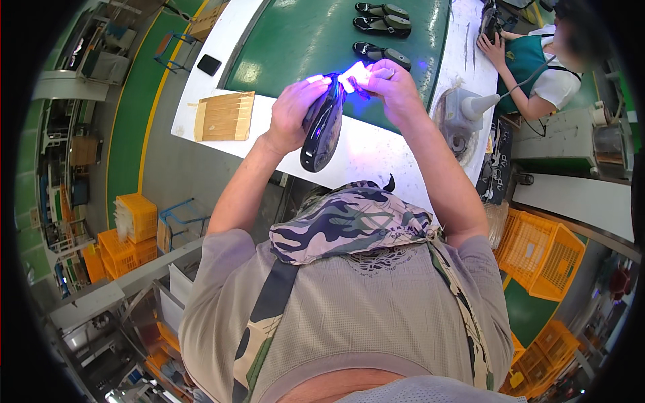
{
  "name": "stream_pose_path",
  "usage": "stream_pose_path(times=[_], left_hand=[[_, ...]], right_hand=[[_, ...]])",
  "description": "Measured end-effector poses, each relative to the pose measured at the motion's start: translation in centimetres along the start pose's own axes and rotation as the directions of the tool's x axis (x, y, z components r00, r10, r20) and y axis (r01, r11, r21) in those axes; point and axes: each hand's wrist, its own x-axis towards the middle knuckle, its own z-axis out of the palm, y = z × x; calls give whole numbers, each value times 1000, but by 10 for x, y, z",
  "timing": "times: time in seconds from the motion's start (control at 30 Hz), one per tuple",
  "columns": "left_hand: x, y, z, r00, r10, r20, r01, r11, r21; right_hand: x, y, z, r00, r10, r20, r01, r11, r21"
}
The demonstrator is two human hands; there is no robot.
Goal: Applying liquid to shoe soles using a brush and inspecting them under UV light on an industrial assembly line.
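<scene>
My left hand (292,111) is wrapped round a glossy black shoe (324,134), which hangs toe down over the near edge of the white table. The fingers of my right hand (398,88) are pinched together beside the shoe's upper end. A glaring violet-white light falls there and washes out a small pale thing (354,76) at my fingertips, so its kind cannot be made out. Beyond my hands, several more black shoes (381,27) lie on their sides on the green belt (295,40).
At the left of the white table (269,154) lie a phone (209,64) and a wooden board (225,116). A grey container with a conical spout (470,107) stands at the right. Across from it, a person in a green apron (521,67) handles a dark shoe. Yellow crates (541,255) flank me.
</scene>
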Motion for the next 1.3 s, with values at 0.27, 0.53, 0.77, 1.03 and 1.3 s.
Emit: stream_pose_path(times=[0.27,0.53,0.77,1.03,1.3], left_hand=[[-3,7,8,994,-98,55,93,993,79],[-2,22,14,827,-470,307,466,880,92],[3,16,8,515,-566,643,691,718,79],[-7,8,10,438,-435,787,878,396,-270],[-13,12,4,328,-490,808,942,109,-317]], right_hand=[[-20,-32,7,979,-44,199,59,996,-72],[-35,-53,6,958,-146,246,218,930,-296],[-29,-47,1,855,-443,270,519,720,-462],[-33,-38,3,824,-476,308,562,613,-556],[-39,-22,3,839,-424,340,544,645,-538]])
